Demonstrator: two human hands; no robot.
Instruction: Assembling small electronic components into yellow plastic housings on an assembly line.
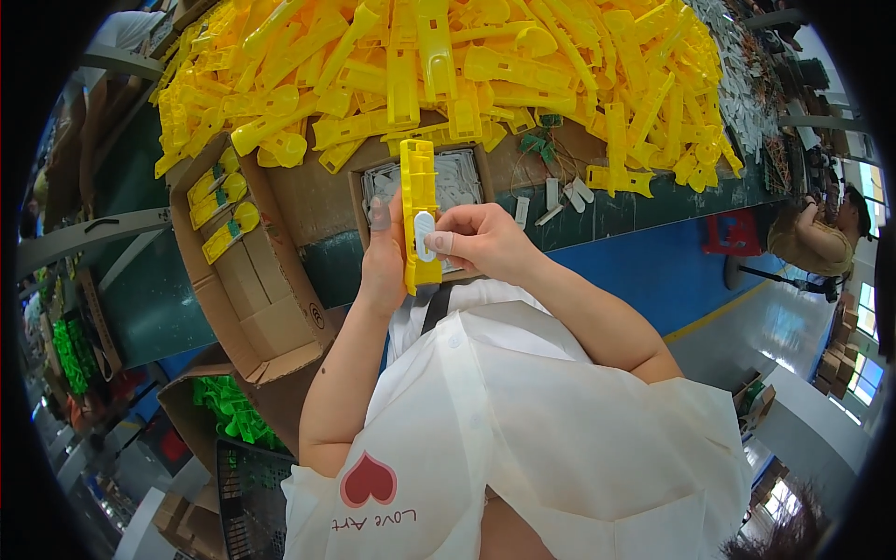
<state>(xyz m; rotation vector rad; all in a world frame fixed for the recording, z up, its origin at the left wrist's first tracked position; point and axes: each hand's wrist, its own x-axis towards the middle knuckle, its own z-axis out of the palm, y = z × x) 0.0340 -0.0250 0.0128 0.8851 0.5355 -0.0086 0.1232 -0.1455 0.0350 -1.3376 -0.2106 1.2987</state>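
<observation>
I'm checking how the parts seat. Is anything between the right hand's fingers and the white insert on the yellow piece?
Nothing visible: the right hand presses straight on the white insert, which lies against the yellow piece held by the left hand.

White short-sleeved top (523,411) (red heart print), bare forearms.

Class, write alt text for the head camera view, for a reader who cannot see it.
A person's left hand holds a long yellow plastic part upright while the right hand presses a small white piece onto it. Behind lies a big heap of yellow parts on a green table, with a small box of white pieces and a cardboard box to the left.
</observation>
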